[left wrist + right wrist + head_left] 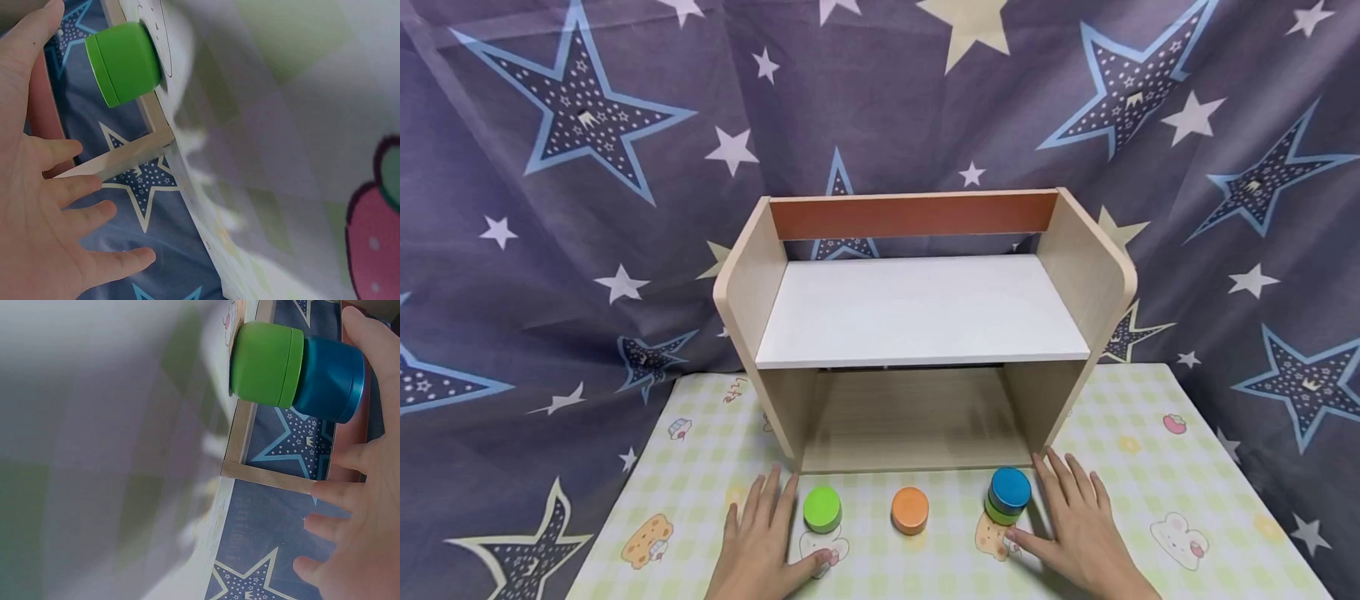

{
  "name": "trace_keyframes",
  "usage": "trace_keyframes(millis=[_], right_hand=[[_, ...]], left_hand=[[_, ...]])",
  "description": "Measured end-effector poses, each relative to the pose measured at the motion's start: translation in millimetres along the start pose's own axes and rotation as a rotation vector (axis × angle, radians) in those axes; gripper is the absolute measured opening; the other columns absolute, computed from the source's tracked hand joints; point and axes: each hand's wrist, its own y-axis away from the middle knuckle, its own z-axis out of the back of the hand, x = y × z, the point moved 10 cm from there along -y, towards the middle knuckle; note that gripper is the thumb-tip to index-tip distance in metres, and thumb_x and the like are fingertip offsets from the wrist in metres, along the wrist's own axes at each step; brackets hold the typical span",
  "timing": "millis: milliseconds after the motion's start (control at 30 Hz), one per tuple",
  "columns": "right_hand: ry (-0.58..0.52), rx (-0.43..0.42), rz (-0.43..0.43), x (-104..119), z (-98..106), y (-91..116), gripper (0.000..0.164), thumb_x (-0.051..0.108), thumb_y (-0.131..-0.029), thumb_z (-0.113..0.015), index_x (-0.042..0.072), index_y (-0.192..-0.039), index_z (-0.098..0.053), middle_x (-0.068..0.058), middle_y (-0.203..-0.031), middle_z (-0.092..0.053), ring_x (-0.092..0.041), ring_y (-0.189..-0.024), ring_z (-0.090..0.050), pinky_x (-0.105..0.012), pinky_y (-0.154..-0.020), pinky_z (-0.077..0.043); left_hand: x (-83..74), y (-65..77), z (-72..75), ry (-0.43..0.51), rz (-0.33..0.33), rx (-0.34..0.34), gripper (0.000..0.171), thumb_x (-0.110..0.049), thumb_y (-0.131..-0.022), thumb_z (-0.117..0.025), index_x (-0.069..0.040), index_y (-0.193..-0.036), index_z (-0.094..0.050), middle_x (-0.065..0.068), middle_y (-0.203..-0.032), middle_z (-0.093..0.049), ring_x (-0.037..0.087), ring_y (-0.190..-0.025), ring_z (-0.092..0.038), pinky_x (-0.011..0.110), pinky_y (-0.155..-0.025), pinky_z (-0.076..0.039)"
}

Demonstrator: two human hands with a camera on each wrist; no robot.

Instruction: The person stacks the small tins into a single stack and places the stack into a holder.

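My left hand (760, 537) has its fingers spread beside a green jar (823, 509) that stands to its right. The same green jar (125, 62) appears upper left in the left wrist view, apart from the thumb. My right hand (1078, 525), fingers also spread, is just right of a stack of two jars. In that stack a blue jar (330, 378) sits on a second green jar (265, 364). An orange jar (910, 511) stands between the two hands, away from both. Neither hand holds anything.
Behind the jars stands a two-level wooden shelf with a white upper board (925, 312) and a wooden bottom board (917, 417). Its side panels rise left and right. A checked tablecloth (1217, 475) lies under everything, and a dark star-patterned curtain (880, 108) hangs behind.
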Motion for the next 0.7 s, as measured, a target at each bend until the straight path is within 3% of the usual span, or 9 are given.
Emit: trace_keyframes(millis=[467,700], right_hand=[[-0.022,-0.016,-0.001,-0.2,2.9,-0.6,0.111,0.070,-0.070,-0.077,0.003,-0.150,-0.041,-0.022,-0.150,-0.039,-0.046,-0.134,-0.034,-0.070,-0.102,-0.029],[-0.127,-0.029,-0.014,-1.9,6.0,-0.4,0.106,0.063,-0.073,-0.080,-0.001,-0.148,-0.042,-0.025,-0.148,-0.041,-0.046,-0.133,-0.035,-0.067,-0.102,-0.031]], left_hand=[[2.2,-1.8,-2.0,0.057,0.035,0.033,0.116,-0.081,-0.071,-0.067,-0.010,-0.156,-0.034,0.020,-0.158,-0.030,0.040,-0.140,-0.034,0.074,-0.099,-0.035],[0.1,-3.4,-3.6,0.120,0.042,0.060,0.115,-0.078,-0.072,-0.070,-0.008,-0.156,-0.033,0.021,-0.157,-0.031,0.041,-0.138,-0.037,0.067,-0.101,-0.039]])
